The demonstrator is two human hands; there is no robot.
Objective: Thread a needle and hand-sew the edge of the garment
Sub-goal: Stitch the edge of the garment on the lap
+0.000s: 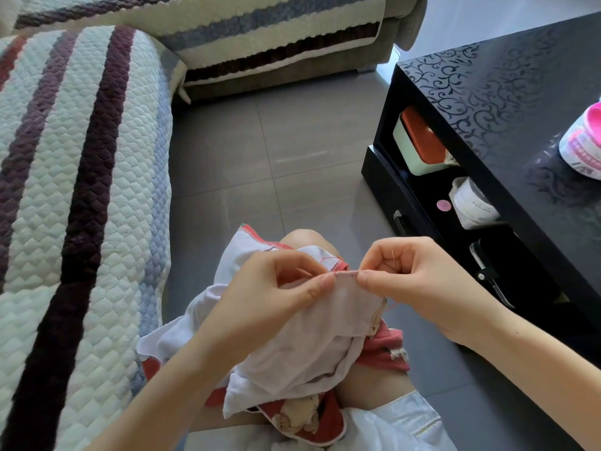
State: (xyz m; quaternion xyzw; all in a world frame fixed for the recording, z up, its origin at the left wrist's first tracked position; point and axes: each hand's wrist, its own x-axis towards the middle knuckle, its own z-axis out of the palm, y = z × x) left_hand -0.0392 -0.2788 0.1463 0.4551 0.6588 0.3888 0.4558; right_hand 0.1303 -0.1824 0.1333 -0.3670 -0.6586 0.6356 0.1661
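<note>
A: Both hands are up at the seam. The left hand (pixel 279 288) pinches the folded edge of the garment (pixel 302 336) between thumb and forefinger, and the right hand (pixel 409 275) pinches the same edge just beside it.

B: And the needle (pixel 394 255)?

A: It's a thin sliver standing upright inside the right hand's curled fingers. Red thread (pixel 327 259) loops just above the hem.

B: How will that cloth behave?

A: It looks soft, light and floppy. It's heaped on the lap and sagging off the knees, so I'd say it has to be held right at the hem and stretched taut between the two pinches, or the stitch line will wander. The needle is slim and easy to drop, and the thread could snag.

B: What about the surroundings?

A: The person is seated on a quilted striped sofa (pixel 81 157) over a grey tiled floor (pixel 260 157). A glossy black patterned tabletop (pixel 520 109) stands to the right with a pink-and-white shoe (pixel 582 148) on it, and there's a box (pixel 419 141) on the shelf beneath.
</note>
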